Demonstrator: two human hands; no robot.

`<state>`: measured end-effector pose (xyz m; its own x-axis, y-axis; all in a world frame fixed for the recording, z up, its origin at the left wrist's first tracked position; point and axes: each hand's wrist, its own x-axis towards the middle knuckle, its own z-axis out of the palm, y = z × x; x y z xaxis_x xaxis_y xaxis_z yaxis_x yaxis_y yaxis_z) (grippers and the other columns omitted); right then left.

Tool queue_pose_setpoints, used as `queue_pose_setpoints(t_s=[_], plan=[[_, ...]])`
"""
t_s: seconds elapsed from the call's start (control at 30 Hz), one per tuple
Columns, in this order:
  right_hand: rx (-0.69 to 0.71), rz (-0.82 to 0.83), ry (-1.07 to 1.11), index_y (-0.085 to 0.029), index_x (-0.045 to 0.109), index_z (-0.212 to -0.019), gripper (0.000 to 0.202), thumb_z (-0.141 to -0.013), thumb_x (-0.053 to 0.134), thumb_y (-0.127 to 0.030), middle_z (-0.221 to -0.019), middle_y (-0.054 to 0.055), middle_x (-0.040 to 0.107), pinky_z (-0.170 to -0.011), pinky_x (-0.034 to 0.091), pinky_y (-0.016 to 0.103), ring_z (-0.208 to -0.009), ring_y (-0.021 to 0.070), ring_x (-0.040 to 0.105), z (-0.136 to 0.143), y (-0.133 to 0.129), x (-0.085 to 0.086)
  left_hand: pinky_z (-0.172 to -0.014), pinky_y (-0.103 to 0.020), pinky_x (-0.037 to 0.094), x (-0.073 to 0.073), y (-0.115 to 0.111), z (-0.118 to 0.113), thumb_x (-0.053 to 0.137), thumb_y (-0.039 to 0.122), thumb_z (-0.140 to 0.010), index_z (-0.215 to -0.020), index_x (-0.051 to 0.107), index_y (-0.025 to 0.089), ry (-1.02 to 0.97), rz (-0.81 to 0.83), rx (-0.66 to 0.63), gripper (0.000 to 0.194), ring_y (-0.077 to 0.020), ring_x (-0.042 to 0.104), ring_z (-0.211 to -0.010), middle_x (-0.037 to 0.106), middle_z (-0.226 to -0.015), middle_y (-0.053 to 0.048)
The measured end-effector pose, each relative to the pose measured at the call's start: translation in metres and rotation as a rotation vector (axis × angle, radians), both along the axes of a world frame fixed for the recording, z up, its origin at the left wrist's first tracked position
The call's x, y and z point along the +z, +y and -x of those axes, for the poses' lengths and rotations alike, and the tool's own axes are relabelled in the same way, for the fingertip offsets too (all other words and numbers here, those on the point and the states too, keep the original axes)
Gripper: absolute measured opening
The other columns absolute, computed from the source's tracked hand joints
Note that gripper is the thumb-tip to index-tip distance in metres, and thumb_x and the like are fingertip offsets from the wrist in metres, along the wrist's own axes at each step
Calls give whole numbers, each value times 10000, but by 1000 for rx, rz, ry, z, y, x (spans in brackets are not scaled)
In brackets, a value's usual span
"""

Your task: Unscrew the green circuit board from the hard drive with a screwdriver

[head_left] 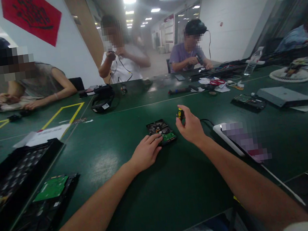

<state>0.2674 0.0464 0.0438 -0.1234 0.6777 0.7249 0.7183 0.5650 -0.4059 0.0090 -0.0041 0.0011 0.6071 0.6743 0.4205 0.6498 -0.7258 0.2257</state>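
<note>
A hard drive (pixel 167 133) with a green circuit board lies on the green table in front of me. My left hand (pixel 148 150) rests on its near left side, fingertips pressed on the board and thumb by the near edge. To the right of the drive, my right hand (pixel 191 125) is raised a little above the table. Its thumb and fingers pinch a short yellow-and-black handle (pixel 180 114), which looks like a screwdriver's; no shaft can be made out.
At left lie another hard drive (pixel 47 201) and a long black tray (pixel 17 175). A phone (pixel 242 140) rests on a white power strip (pixel 225 140) at right. Beyond are a drive (pixel 248 102), a grey metal box (pixel 284 96) and a bottle (pixel 253 62). Several people sit around the table.
</note>
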Motion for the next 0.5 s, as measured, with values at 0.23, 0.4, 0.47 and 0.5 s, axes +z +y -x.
queue_pose_setpoints(t_s=[0.23, 0.4, 0.47, 0.5], plan=[[30, -88, 164, -244, 432, -1527, 566, -1001, 599, -372, -1416, 155, 634, -877, 663, 449, -1117, 287, 720, 1, -3, 1, -1061, -501, 522, 1, -1, -1, 491, 291, -1052, -1470, 543, 193, 21, -4, 26, 432, -289, 607, -1207, 580, -1499, -126], [106, -98, 186, -287, 420, -1541, 580, -1007, 612, -407, -1412, 123, 643, -806, 684, 388, -1027, 242, 741, 8, -7, 0, -1069, -490, 520, 1, -2, -2, 500, 286, -1042, -1463, 551, 186, 36, -13, 43, 436, -286, 602, -1202, 583, -1491, -122], [115, -106, 175, -292, 424, -1540, 571, -1012, 605, -411, -1416, 119, 644, -810, 686, 387, -1017, 237, 742, 9, -8, 0, -1063, -487, 522, 1, -2, -2, 501, 289, -1041, -1461, 554, 187, 37, -15, 44, 436, -286, 604, -1194, 587, -1486, -122], [115, -111, 172, -292, 425, -1540, 567, -1014, 601, -410, -1419, 120, 642, -812, 686, 387, -1018, 236, 742, 10, -9, -1, -1061, -486, 523, 2, -2, -2, 498, 292, -1042, -1460, 556, 188, 37, -15, 43, 434, -285, 605, -1194, 587, -1485, -122]])
